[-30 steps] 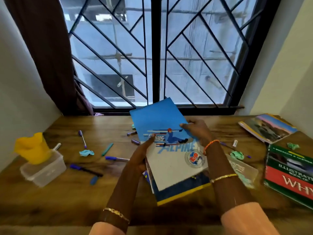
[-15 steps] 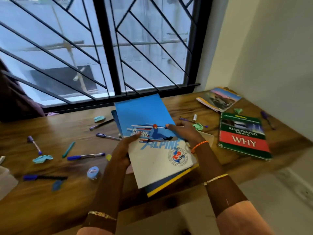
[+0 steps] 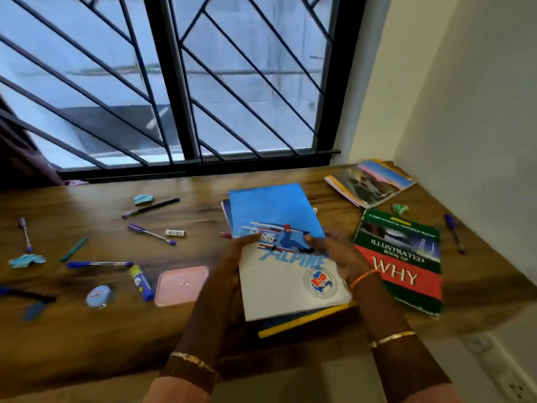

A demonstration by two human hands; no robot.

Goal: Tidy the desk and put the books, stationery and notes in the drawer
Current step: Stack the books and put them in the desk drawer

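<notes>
Stack of thin notebooks (image 3: 290, 257), held between left hand (image 3: 232, 266) and right hand (image 3: 334, 257), thumbs pinching top cover, over worktop (image 3: 87, 338) near edge. Light but floppy, glossy covers, prone to sliding apart; best gripped at both long edges, squared up. Just right of right hand: WHY book (image 3: 406, 263), close. Left of left hand: pink lid (image 3: 181, 285), pens (image 3: 98, 263). Open room only toward body.

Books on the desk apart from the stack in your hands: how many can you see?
2. The green and red book lies flat right of the held stack; the landscape-cover book lies by the far right corner, near the window. Others may be hidden under the stack.
</notes>
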